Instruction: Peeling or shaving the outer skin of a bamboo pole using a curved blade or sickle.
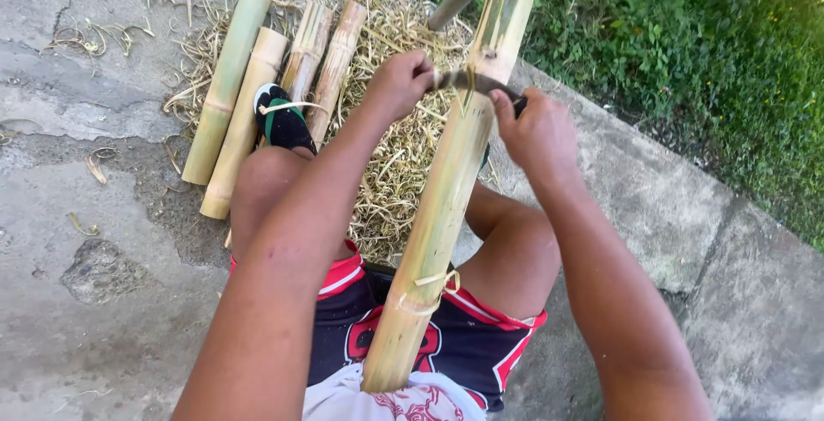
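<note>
- Head view: a long bamboo pole (446,189) runs between the person's knees, its near end at the lap and its far end rising up and away toward the top of the picture, tilted slightly to the right.
- A curved dark blade (475,83) lies across the pole, square to its long axis, at about two thirds of the way up.
- The left hand (400,82) is clenched on the blade's left end, just left of the pole; the right hand (537,133) is clenched round the handle end, just right of the pole and a little nearer the body.
- Both hands sit about equally close to the pole, one on each side, with both forearms stretched out over the thighs.
- Thin curls of peel hang off the pole near the lap.
- To the left, four cut bamboo lengths (257,86) lie side by side on a heap of dry shavings (390,181), a sandalled foot (281,121) resting on them.
- The concrete floor (94,284) spreads open to the left; to the right its edge meets the grass (712,69), near the right hand.
</note>
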